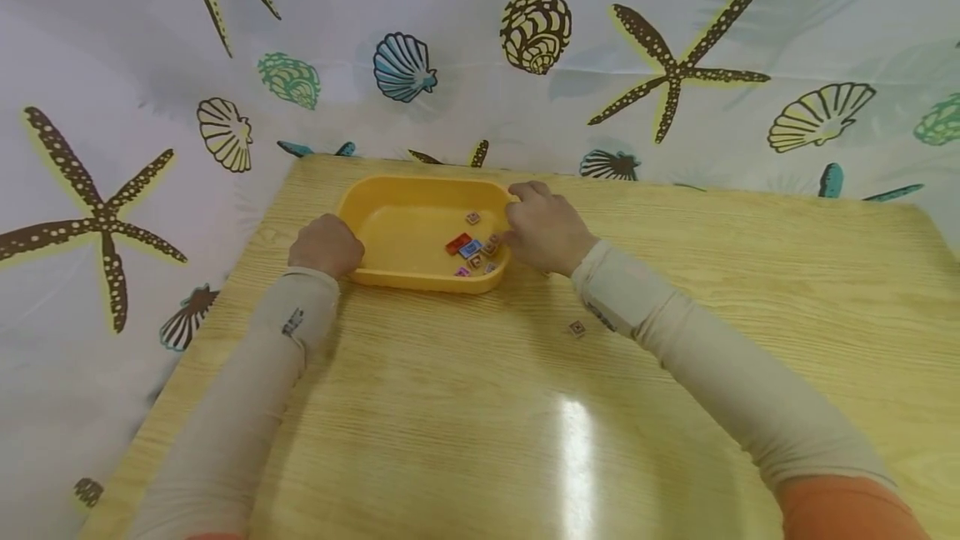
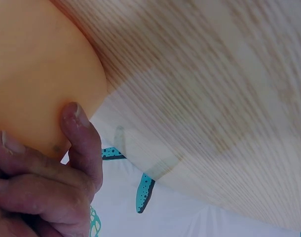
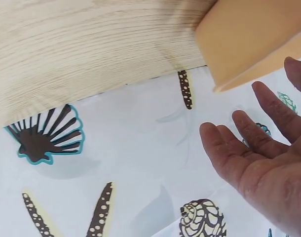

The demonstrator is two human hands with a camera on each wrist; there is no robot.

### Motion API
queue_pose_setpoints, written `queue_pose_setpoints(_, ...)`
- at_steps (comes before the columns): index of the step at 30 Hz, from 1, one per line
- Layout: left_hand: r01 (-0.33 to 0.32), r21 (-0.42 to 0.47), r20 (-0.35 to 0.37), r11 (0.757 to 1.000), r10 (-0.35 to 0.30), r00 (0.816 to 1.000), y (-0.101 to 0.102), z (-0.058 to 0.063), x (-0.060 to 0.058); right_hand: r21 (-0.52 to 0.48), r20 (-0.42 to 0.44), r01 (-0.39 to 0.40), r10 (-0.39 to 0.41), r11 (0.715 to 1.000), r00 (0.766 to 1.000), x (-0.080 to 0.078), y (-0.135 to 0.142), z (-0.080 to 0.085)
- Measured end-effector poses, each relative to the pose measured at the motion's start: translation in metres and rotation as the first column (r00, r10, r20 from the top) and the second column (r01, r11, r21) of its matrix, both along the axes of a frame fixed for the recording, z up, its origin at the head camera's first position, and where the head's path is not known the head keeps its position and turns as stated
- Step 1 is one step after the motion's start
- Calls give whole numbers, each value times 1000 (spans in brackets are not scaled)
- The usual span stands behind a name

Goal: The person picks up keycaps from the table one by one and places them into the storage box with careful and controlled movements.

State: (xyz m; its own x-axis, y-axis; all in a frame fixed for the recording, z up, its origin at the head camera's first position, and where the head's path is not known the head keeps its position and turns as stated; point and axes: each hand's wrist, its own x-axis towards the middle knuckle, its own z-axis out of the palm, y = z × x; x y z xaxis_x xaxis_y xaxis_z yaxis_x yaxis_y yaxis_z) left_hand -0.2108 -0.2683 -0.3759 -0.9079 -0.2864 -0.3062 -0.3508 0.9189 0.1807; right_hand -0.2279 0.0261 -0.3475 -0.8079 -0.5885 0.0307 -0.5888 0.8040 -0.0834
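Observation:
A shallow yellow plastic basin (image 1: 420,280) sits at the back left of the wooden table. My left hand (image 1: 326,246) grips its left rim, fingers bent against the outer wall in the left wrist view. Over on the right rim, my right hand (image 1: 546,227) is close to the edge; the right wrist view shows its fingers (image 3: 251,133) loosely spread beside the basin wall. Small pieces lie in the basin's right part: a red piece (image 1: 457,243), a blue piece (image 1: 470,249), a pink piece (image 1: 462,272) and several square wooden-looking tiles (image 1: 472,217).
One loose square tile (image 1: 577,328) lies on the table (image 1: 450,407), in front of the right forearm. Behind the table hangs a white cloth (image 1: 465,123) printed with shells and starfish, which also runs down the left side.

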Motion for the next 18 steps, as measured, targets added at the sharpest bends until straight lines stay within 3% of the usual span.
queue_pose_setpoints(12, 8, 20, 24, 1000, -9, 1000, -2, 0, 1, -45, -44, 21, -23, 999, 999, 2, 34, -14)
queue_pose_setpoints(18, 9, 31, 20, 999, -10, 1000, 0, -2, 1, -42, -1, 71, -71, 997, 997, 6, 49, -22)
